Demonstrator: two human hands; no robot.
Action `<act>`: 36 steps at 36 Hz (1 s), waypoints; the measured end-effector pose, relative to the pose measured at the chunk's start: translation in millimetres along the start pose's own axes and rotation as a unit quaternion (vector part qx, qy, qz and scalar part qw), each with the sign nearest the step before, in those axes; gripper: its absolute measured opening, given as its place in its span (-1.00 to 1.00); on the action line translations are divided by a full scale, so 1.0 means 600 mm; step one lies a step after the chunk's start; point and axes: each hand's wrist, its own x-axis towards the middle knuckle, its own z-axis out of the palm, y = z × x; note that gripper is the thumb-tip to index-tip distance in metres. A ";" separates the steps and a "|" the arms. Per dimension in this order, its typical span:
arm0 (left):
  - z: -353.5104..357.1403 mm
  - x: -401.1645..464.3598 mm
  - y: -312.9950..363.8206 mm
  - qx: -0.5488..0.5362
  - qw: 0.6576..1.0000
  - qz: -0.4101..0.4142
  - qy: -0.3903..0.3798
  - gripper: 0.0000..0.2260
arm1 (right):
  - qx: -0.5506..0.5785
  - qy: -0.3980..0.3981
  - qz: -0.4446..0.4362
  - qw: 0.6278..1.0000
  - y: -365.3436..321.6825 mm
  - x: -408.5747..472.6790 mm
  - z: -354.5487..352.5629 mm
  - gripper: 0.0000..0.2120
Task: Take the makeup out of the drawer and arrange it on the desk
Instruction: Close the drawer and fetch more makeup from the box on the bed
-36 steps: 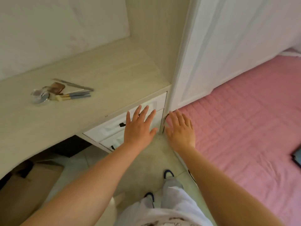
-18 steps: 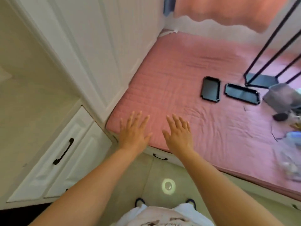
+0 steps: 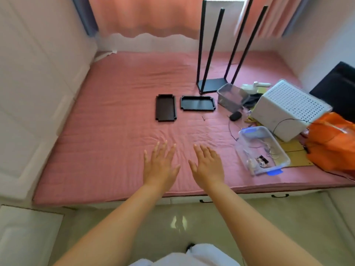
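Two trays lying side by side mid-bed; leg frame standing behind them; bins and perforated box crowding the bed's right edge.

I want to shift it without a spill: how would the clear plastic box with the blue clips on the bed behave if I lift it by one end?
The clear plastic box looks thin-walled, so probably light and slightly flexible. Small loose items lie inside, so they would likely slide toward the low end. It sits on the soft pink mattress, so it may rock when pushed.
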 end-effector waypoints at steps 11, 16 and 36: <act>0.046 0.117 0.218 0.004 0.991 0.121 -0.059 -0.43 | 0.055 0.009 0.121 0.991 0.215 0.037 -0.026 -0.47; 0.059 0.189 0.287 0.009 0.980 0.180 -0.087 -0.46 | 0.054 -0.006 0.183 0.982 0.292 0.063 -0.027 -0.50; 0.196 0.385 0.585 0.031 0.964 0.202 -0.171 -0.51 | 0.100 -0.124 0.265 0.951 0.668 0.160 -0.023 -0.53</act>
